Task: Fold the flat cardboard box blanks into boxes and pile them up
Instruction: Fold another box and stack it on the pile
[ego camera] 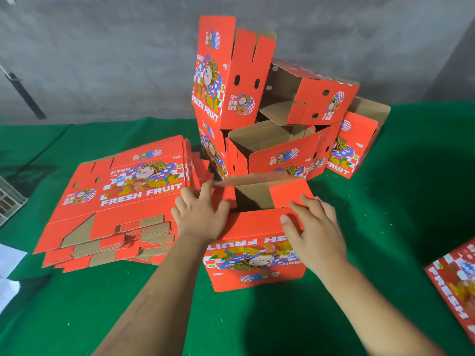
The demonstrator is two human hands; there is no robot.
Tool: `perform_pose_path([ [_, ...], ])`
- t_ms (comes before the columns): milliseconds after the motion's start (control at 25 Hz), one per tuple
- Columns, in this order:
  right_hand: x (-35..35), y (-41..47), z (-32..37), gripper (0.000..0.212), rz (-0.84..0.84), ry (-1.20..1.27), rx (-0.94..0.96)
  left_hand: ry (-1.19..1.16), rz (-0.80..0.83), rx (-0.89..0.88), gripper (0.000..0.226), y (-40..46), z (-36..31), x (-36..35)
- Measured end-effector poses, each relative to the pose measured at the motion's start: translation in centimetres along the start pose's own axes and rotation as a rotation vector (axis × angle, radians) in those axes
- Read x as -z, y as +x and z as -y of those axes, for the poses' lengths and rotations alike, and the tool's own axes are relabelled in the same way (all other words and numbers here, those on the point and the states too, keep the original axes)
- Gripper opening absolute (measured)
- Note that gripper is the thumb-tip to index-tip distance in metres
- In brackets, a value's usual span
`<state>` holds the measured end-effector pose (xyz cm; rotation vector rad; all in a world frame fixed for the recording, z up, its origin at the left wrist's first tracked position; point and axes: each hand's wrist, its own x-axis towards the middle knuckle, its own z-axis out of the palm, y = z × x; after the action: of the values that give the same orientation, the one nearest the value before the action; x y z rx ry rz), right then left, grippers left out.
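Red boxes (257, 242) with blue-white checker cartoon print, brown cardboard insides, green table cloth (385, 201), grey wall (102, 60)

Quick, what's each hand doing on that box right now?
Left hand: open, fingers spread, pressing a flap of the box.
Right hand: open, fingers pressing its near and right flaps down.

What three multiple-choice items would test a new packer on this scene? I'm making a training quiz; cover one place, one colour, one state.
1. Where is the stack of flat blanks relative to the box being folded?
A. To its left
B. On top of it
C. Inside it

2. What colour is the table cover?
A. Blue
B. Green
C. White

3. What state is the box being folded in?
A. Lying flat
B. Taped shut
C. Standing, top flaps not yet closed

Answers: 1 A, the stack lies beside the left hand. 2 B, green cloth shows all around. 3 C, the right hand presses a flap and brown interior shows.
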<state>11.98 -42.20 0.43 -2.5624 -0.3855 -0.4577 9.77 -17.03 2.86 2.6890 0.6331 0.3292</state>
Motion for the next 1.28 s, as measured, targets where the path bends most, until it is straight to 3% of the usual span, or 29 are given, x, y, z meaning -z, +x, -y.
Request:
perform_pose_path([
  [40, 0.4, 0.8, 0.0, 0.067, 0.001, 0.038, -0.006, -0.190, 0.000, 0.017, 0.051, 0.1, 0.4, 0.0],
  [120, 1.5, 3.2, 0.0, 0.073, 0.004, 0.189, -0.106, -0.484, 0.074, 0.064, 0.058, 0.2, 1.0, 0.2],
  [200, 1.8, 5.4, -0.2, 0.062, 0.124, 0.310, -0.267, -0.404, 0.098, 0.017, 0.060, 0.2, 1.0, 0.3],
  [240, 1.7, 6.0, -0.2, 0.062, 0.280, 0.272, -0.294, -0.304, 0.112, -0.004, 0.071, 0.4, 0.8, 0.4],
  [320, 1.1, 6.4, 0.0, 0.091, 0.527, 0.082, -0.253, -0.157, 0.216, 0.030, 0.097, 0.8, -0.1, 0.4],
  [360, 0.9, 6.5, 0.3, 0.100, 0.564, -0.011, -0.256, -0.069, 0.254, 0.066, 0.102, 1.0, -0.6, 0.3],
  [440, 0.3, 7.3, 0.9, 0.105, 0.544, -0.198, -0.283, 0.102, 0.265, 0.092, 0.099, 1.2, -1.2, -0.1],
  [520, 0.0, 8.1, 1.3, 0.100, 0.524, -0.287, -0.285, 0.084, 0.217, 0.020, 0.091, 1.2, -0.8, -0.6],
  [600, -0.3, 8.1, 1.2, 0.091, 0.474, -0.133, -0.314, -0.236, 0.135, -0.006, 0.078, 1.2, 0.1, -0.9],
  [680, -0.5, 7.6, 1.0, 0.087, 0.430, 0.132, -0.409, -0.546, 0.049, 0.093, 0.073, 0.8, 0.9, -1.0],
  [840, 0.4, 6.7, 0.2, 0.070, 0.253, 0.530, -0.641, -0.861, 0.068, 0.383, 0.058, 0.0, 0.8, 0.1],
  [920, 2.1, 6.4, 0.3, 0.067, 0.240, 0.695, -0.738, -0.969, 0.057, 0.472, 0.039, -0.5, 0.2, 1.5],
  [1120, 6.4, 4.9, 0.5, 0.063, 0.329, 0.747, -0.669, -1.105, 0.057, 0.552, 0.006, -2.6, -0.7, 5.3],
  [1280, 9.4, 4.6, 0.6, 0.038, 0.227, 0.750, -0.541, -1.298, 0.155, 0.411, 0.016, -3.5, -0.9, 8.6],
])
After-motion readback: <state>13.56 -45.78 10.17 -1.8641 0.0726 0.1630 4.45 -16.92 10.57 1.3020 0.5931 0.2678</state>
